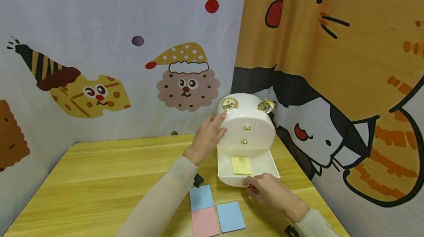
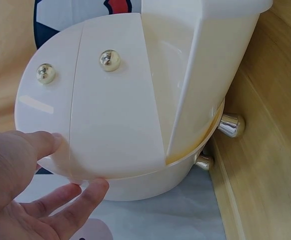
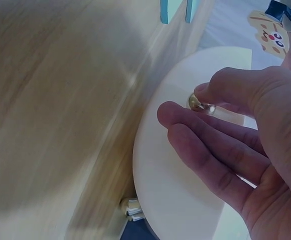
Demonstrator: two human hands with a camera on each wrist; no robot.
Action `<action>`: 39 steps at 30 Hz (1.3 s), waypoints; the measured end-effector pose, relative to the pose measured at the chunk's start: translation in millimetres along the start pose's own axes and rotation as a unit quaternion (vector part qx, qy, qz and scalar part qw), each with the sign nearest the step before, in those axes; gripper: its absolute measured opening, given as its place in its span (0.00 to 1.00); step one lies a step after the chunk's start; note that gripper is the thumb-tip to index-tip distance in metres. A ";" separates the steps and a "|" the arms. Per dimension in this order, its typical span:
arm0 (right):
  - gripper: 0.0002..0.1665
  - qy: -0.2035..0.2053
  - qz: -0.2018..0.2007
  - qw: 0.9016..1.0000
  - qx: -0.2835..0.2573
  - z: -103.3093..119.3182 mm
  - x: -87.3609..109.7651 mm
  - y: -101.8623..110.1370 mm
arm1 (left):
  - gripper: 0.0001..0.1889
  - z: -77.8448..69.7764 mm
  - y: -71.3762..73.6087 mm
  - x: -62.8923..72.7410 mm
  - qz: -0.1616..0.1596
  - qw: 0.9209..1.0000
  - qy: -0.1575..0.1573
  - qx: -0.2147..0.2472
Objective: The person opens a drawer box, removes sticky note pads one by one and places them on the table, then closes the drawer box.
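Note:
A rounded white drawer box (image 1: 247, 112) with gold ears stands at the back right of the table. Its bottom drawer (image 1: 228, 172) is pulled far out, and a yellow sticky-note pad (image 1: 241, 165) lies inside. My right hand (image 1: 273, 194) pinches the gold knob (image 3: 193, 102) on that drawer's front between thumb and fingers. On the box's left side rests my left hand (image 1: 206, 135). In the left wrist view its thumb (image 2: 44, 144) lies against the front face and the other fingers spread along the side edge. The two upper drawers (image 2: 110, 110) are closed.
Left of the right hand lie two blue sticky-note pads (image 1: 230, 217) and a pink one (image 1: 205, 222) on the wooden table (image 1: 116, 181). Printed curtains (image 1: 116, 16) hang close behind the table and along its right side.

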State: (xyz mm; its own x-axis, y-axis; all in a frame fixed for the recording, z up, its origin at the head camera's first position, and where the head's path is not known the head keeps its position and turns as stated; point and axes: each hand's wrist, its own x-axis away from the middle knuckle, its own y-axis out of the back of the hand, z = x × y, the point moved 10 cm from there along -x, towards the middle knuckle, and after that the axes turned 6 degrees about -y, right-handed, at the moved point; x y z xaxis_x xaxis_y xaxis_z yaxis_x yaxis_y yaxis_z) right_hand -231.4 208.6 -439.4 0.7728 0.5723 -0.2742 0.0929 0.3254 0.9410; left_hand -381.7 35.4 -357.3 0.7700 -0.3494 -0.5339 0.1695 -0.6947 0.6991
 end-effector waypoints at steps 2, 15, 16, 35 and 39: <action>0.17 -0.003 0.005 1.000 -0.002 -0.2 0.2 -0.2 | 0.32 -0.1 -0.4 0.2 0.000 1.000 0.000 0.001; 0.13 -0.012 0.021 1.000 -0.003 0.7 -0.7 3.3 | 0.32 -1.8 0.9 1.3 -0.009 1.000 -0.019 0.002; 0.13 -0.013 0.021 1.000 -0.004 0.7 -0.6 4.0 | 0.32 -1.8 0.8 1.3 -0.010 1.000 -0.019 0.001; 0.12 0.034 -0.024 0.999 0.018 2.0 -17.4 33.8 | 0.33 -0.1 0.7 1.1 -0.004 1.000 -0.014 0.012; 0.14 0.044 -0.036 0.998 0.033 2.5 -22.2 43.6 | 0.33 0.2 0.8 1.2 -0.005 1.000 -0.011 0.011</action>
State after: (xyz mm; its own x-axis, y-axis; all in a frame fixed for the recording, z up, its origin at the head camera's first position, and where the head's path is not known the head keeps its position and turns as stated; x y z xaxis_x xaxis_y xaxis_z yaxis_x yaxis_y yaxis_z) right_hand -242.9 208.2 -391.8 0.7047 0.6144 -0.3549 0.1899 0.3186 0.9287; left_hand -380.8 34.3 -357.5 0.7541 -0.3567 -0.5515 0.1632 -0.7116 0.6834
